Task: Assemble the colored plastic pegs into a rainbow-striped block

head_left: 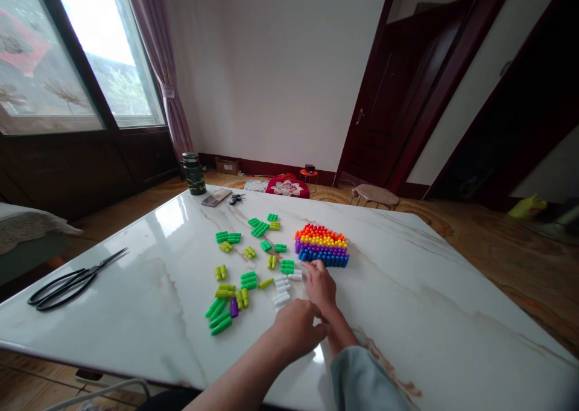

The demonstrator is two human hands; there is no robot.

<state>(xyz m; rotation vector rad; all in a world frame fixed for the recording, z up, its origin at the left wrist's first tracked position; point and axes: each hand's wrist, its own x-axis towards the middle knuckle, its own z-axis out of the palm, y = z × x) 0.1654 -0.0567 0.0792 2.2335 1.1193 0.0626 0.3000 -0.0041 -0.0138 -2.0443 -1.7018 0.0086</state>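
Note:
A block of upright pegs [322,245] stands on the white marble table [429,314], in rows of red, orange, yellow, purple and blue. My right hand [321,285] rests just in front of it, fingers reaching toward the blue row and the white pegs [283,290]; what its fingertips pinch is unclear. Just behind that hand, my left hand [296,329] lies knuckles up with fingers curled, beside the white pegs. Loose green and yellow-green pegs [246,260] lie scattered to the left, with one purple peg [234,306] among them.
Black scissors [75,280] lie near the table's left edge. At the far edge sit a dark green jar [195,173], a phone [216,197] and keys [235,199]. Beyond are a red cushion [287,187], a low stool [375,195] and a dark door.

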